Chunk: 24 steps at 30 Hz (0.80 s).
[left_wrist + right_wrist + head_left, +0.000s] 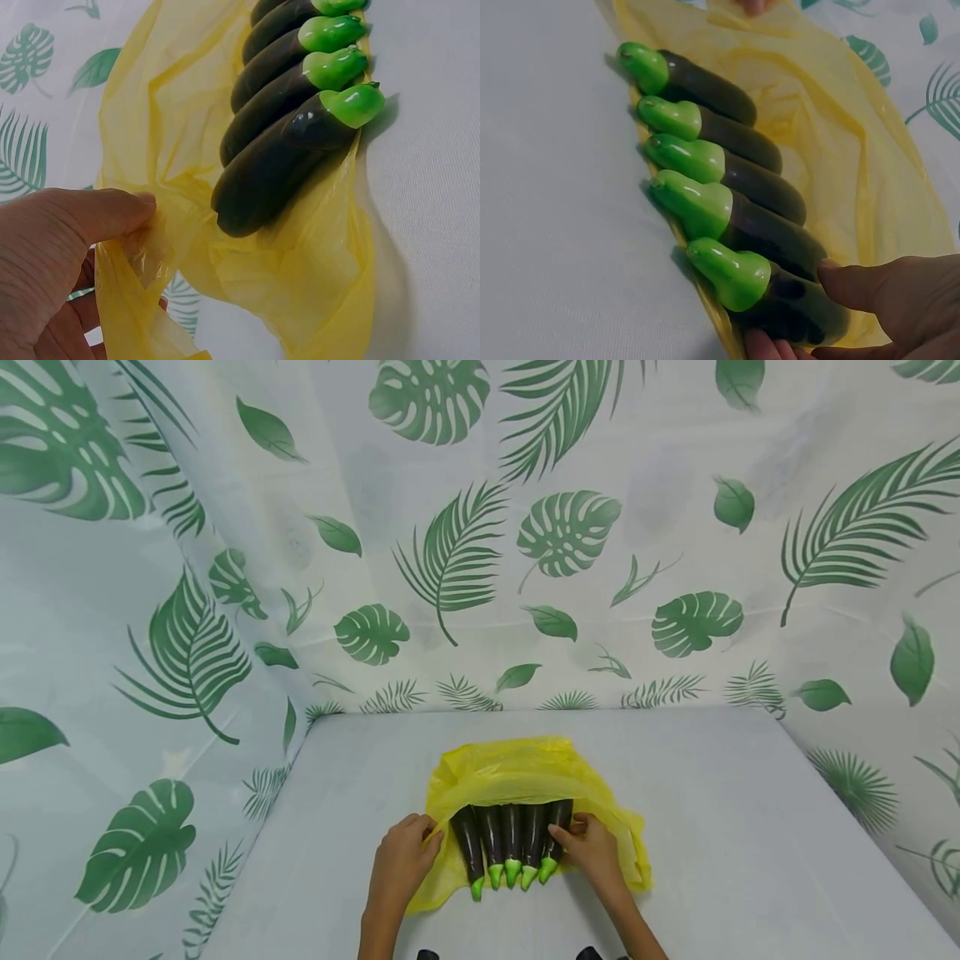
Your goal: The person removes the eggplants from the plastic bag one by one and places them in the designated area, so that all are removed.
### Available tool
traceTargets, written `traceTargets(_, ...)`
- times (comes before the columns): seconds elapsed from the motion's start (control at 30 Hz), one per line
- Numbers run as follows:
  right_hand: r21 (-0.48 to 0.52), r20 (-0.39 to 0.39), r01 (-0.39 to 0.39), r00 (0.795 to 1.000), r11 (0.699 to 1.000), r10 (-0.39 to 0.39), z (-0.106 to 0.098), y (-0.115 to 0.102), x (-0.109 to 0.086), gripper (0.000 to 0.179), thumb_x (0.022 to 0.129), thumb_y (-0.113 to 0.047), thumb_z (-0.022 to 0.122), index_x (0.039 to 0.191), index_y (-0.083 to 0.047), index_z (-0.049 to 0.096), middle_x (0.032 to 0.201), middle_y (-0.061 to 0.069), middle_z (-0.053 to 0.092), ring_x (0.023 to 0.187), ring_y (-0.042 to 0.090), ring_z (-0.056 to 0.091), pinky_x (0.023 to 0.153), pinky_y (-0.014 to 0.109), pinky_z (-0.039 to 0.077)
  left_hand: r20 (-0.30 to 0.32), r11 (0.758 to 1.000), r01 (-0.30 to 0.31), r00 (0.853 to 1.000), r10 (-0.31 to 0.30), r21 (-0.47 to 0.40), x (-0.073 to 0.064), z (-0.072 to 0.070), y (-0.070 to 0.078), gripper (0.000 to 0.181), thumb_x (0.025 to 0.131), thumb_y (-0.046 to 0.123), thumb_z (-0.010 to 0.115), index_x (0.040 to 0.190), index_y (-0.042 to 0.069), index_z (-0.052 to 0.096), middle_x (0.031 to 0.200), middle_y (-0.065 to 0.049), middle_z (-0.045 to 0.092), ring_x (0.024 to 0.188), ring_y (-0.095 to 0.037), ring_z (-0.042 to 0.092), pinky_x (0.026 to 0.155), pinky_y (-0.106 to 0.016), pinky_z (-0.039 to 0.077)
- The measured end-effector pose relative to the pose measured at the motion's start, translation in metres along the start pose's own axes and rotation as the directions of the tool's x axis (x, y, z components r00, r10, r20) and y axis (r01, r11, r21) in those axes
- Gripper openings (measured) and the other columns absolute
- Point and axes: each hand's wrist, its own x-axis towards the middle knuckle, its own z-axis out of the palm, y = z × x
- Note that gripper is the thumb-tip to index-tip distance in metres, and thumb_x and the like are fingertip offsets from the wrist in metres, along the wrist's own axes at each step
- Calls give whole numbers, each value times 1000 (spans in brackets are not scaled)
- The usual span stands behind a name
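Observation:
Several dark purple eggplants with bright green stem ends lie side by side in a row at the mouth of a yellow plastic bag (517, 770); their stems point toward the person. My left hand (405, 858) pinches the bag's left edge between thumb and fingers, and the left wrist view shows the film bunched under the thumb (124, 210). On the other side, my right hand (596, 853) grips the rightmost eggplant (791, 300), thumb on one side and fingertips along the other. The bag's upper layer covers the far ends of the eggplants in the head view.
A white table (712, 793) lies under the bag. White sheeting printed with green leaves (570, 535) rises behind the table and along both sides. Two small dark objects (588, 953) show at the bottom edge of the head view.

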Motion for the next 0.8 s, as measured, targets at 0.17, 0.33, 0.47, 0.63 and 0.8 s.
traceTargets(0.17, -33, -26, 30, 999, 999, -31, 2, -1, 2, 62, 88, -22, 72, 128, 18, 47, 114, 34, 60, 95, 37, 67, 66, 35, 58, 1, 1000, 3, 1000, -3, 10, 0, -1, -1, 13, 83, 21, 77, 81, 16, 66, 75, 8, 61, 62, -3, 50, 54, -20, 41)
traceTargets(0.33, -31, -32, 42, 999, 999, -43, 4, -1, 2, 59, 87, -18, 73, 126, 19, 47, 111, 35, 60, 95, 39, 67, 66, 36, 58, 1, 1000, 7, 1000, -7, 18, -1, -2, -1, 13, 82, 21, 78, 81, 17, 66, 75, 8, 61, 62, -3, 50, 54, -20, 41)
traceTargets(0.47, -31, -35, 39, 999, 999, -40, 5, 0, 3, 59, 86, -17, 73, 125, 19, 47, 110, 35, 60, 93, 38, 68, 64, 35, 57, 21, 999, 25, 999, -26, 20, -2, 0, -2, 13, 83, 22, 78, 81, 18, 65, 74, 8, 60, 61, -2, 48, 54, -20, 40)
traceTargets(0.63, -31, -37, 27, 999, 999, -28, 5, -1, 3, 58, 85, -16, 73, 126, 18, 48, 110, 35, 61, 93, 39, 68, 64, 35, 57, 35, 999, 37, 999, -38, 16, -3, 2, -3, 13, 83, 22, 78, 81, 18, 65, 74, 8, 60, 60, -1, 48, 53, -20, 39)
traceTargets(0.8, -26, -27, -4, 1000, 1000, 3, 1, -3, 2, 57, 86, -15, 72, 127, 16, 49, 113, 36, 60, 94, 40, 66, 65, 36, 57, 22, 999, 28, 999, -28, 18, -4, 3, -3, 15, 83, 22, 78, 79, 18, 64, 73, 9, 60, 59, -1, 46, 52, -19, 38)
